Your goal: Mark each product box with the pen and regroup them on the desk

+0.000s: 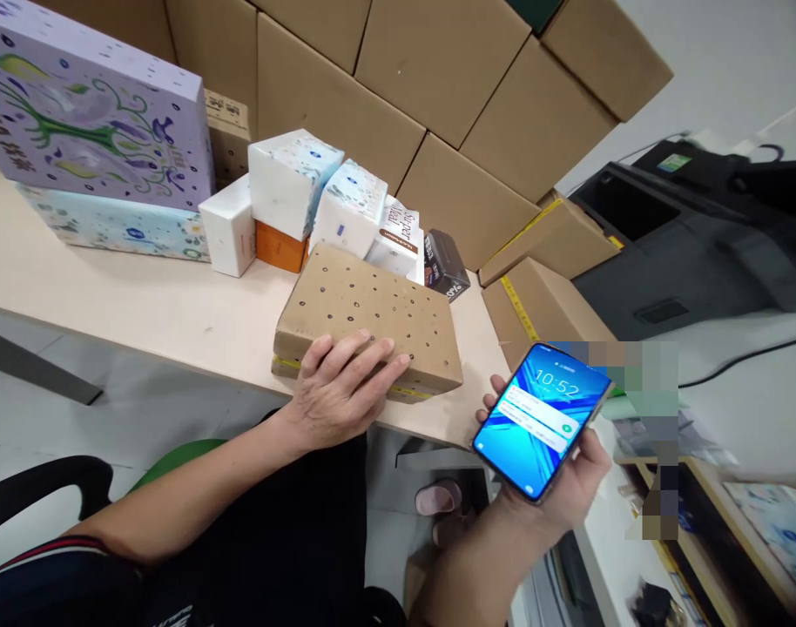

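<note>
My right hand [584, 475] is wrapped round a smartphone [538, 422] from below, and its lit screen faces up at me, showing 10:52 and some notifications. On the near edge of a brown cardboard box [372, 305] with small dark marks and yellow tape rests my left hand [346, 387]. Its fingers are stretched out over the top, slightly apart. Just behind that box stand white floral boxes [293, 174], an orange box [280, 246], a white carton [393, 239] and a black box [443, 261].
A large purple box [97, 113] lies on a light-blue floral box [124, 226] at the left of the desk [143, 296]. Stacked cartons [333, 104] wall the back. To the right are open cardboard [542, 305] and a black printer [685, 235]. A chair armrest [51, 488] is at lower left.
</note>
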### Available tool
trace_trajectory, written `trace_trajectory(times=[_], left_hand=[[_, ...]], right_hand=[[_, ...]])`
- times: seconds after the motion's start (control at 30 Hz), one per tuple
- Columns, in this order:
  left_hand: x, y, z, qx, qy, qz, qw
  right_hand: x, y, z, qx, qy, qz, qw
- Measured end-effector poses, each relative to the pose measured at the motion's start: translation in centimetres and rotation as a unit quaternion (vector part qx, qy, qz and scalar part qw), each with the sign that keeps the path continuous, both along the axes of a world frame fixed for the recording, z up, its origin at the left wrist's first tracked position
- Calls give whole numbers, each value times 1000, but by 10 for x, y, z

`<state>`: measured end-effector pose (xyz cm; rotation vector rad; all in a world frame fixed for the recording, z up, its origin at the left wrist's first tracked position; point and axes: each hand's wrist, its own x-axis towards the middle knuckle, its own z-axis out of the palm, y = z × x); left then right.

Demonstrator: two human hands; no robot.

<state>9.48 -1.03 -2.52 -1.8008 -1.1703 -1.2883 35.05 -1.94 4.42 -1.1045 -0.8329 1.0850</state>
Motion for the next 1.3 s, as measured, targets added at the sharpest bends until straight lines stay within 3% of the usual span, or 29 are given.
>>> trace_trajectory(times=[0.1, 0.17, 0.27, 0.33, 0.4, 0.47, 0.57, 0.63, 0.7, 0.77, 0.87, 0.93, 1.0, 1.07, 1.17, 1.3], left_hand=[[0, 0, 1, -1, -6, -9, 1000], [1, -2, 2, -5, -6, -9, 1000], [3, -7, 5, -26, -11, -7, 1000], [2, -13, 10, -46, -20, -17, 999], [-5, -20, 17, -53, -34, -41, 997], [-17, -24, 23, -43, -61, -62, 995], [-44, -25, 29, -21, -127, -57, 990], [-64, -21, 28, -12, -194, -50, 980], [-82, -16, 25, -80, -284, -54, 954], [-94, -12, 22, -183, -346, -60, 918], [-103, -8, 22, -309, -368, -62, 875], [-105, -8, 25, -367, -358, -74, 855], [-105, -11, 28, -400, -347, -96, 842], [-106, -18, 31, -396, -353, -115, 840], [-103, -35, 35, -320, -400, -174, 841], [-86, -43, 42, -217, -419, -371, 800]], right_hand=[[38, 18, -9, -73, -154, -2, 985], [55, 31, -19, -115, -294, -34, 948], [62, 47, -35, -117, -541, -29, 832], [56, 53, -44, -113, -653, -4, 749], [46, 58, -50, -133, -713, 15, 688], [38, 60, -53, -157, -744, 29, 649], [35, 60, -54, -174, -754, 46, 631], [38, 59, -53, -174, -749, 46, 638], [38, 57, -51, -140, -736, 30, 662], [34, 55, -46, -61, -703, 14, 708], [12, 56, -33, 32, -592, 34, 805], [-7, 58, -24, 28, -522, 79, 849], [-26, 58, -18, 5, -482, 118, 868], [-40, 54, -16, 3, -445, 132, 886], [-50, 40, -23, 57, -333, 102, 936], [-41, 13, -32, 136, -139, 20, 981]])
